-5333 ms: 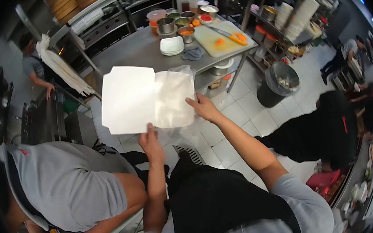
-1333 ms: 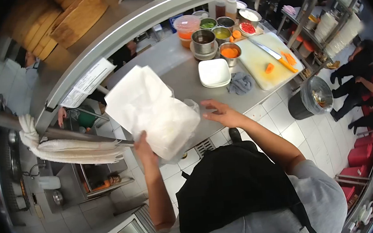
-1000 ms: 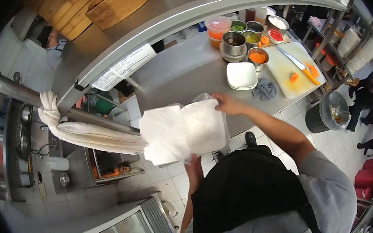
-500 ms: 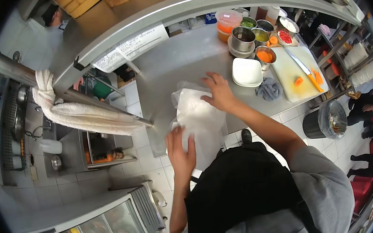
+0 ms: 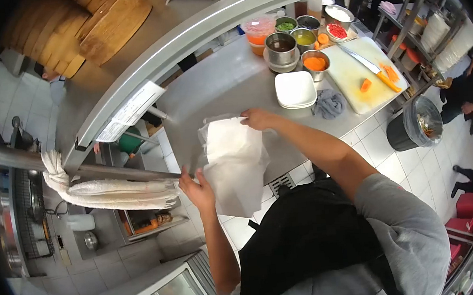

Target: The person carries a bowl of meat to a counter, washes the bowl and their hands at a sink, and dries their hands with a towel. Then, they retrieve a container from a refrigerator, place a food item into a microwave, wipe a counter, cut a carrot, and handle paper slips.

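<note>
A white sheet [image 5: 235,167], with a thin translucent plastic layer around it, lies on the steel counter [image 5: 186,95] and hangs past its front edge. My right hand [image 5: 257,118] pinches the sheet's upper right corner. Beside the sheet's left edge is my left hand [image 5: 198,190], its fingers apart and nothing in it. To the right are stacked square white dishes [image 5: 296,89], a grey cloth [image 5: 329,104] and a cutting board [image 5: 354,73] bearing a knife [image 5: 368,64] and cut orange pieces.
Metal pots [image 5: 281,49] and containers of food stand at the counter's back. A steel shelf rail [image 5: 179,25] arches overhead, with a knotted towel [image 5: 110,194] on the bar at left. A lined bin [image 5: 408,131] stands at right, near other people.
My right hand has closed on the sheet's corner. My left hand has moved off to the sheet's left side. The view has shifted, showing more wooden boards at the upper left.
</note>
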Action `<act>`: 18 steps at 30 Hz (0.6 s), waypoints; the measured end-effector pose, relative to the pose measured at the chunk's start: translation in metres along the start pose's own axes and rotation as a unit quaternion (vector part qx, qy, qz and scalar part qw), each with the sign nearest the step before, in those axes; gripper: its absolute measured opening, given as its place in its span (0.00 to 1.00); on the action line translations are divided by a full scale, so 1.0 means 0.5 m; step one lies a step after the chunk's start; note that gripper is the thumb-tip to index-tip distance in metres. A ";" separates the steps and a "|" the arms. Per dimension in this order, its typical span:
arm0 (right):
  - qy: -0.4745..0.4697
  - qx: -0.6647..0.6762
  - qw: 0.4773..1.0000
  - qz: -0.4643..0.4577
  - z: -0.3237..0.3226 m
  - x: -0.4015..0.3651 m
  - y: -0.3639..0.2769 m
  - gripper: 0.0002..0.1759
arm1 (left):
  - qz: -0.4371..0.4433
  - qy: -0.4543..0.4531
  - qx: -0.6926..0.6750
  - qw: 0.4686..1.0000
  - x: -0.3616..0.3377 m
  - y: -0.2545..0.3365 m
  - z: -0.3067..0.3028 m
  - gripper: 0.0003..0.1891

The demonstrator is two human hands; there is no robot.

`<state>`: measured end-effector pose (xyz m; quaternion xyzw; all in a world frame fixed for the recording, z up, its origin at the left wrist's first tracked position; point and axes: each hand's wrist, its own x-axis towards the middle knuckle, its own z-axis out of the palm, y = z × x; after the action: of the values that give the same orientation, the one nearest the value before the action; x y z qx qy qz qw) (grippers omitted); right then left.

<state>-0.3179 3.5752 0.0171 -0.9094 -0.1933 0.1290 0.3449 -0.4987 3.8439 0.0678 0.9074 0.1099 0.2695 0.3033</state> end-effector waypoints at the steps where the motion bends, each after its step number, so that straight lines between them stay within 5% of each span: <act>1: -0.007 0.001 1.000 -0.007 0.006 0.013 -0.009 0.27 | 0.024 -0.027 0.037 0.999 -0.010 0.032 -0.029 0.28; 3: 0.002 0.066 0.998 0.015 0.013 0.044 -0.032 0.29 | 0.007 -0.095 0.076 0.993 -0.032 0.071 -0.058 0.41; 8: -0.115 0.190 0.970 0.100 -0.047 0.026 -0.111 0.29 | -0.050 -0.071 0.050 0.995 -0.085 -0.035 -0.006 0.53; 9: -0.141 0.225 0.953 0.144 -0.036 0.010 -0.118 0.28 | -0.046 -0.063 -0.023 0.997 -0.099 -0.055 0.008 0.53; 12: -0.166 0.249 0.953 0.055 0.077 0.002 -0.079 0.27 | -0.056 -0.073 -0.151 0.984 -0.138 -0.112 0.047 0.51; 14: -0.236 0.304 0.914 0.125 0.077 0.007 -0.100 0.36 | -0.122 -0.071 -0.306 0.941 -0.145 -0.095 0.033 0.51; 15: -0.219 0.288 0.928 0.089 0.100 0.028 -0.082 0.34 | -0.051 -0.076 -0.163 0.982 -0.167 -0.150 0.027 0.51; 17: -0.156 0.189 0.969 -0.034 0.149 0.102 -0.039 0.32 | -0.123 -0.037 -0.237 0.963 -0.162 -0.120 -0.007 0.47; 18: -0.125 0.136 0.979 -0.087 0.164 0.140 -0.015 0.31 | -0.048 -0.033 -0.099 0.993 -0.165 -0.169 -0.017 0.46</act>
<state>-0.2875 3.6584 -0.0446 -0.8105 -0.2938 0.2365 0.4481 -0.5751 3.8851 -0.0127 0.8752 0.1157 0.2339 0.4073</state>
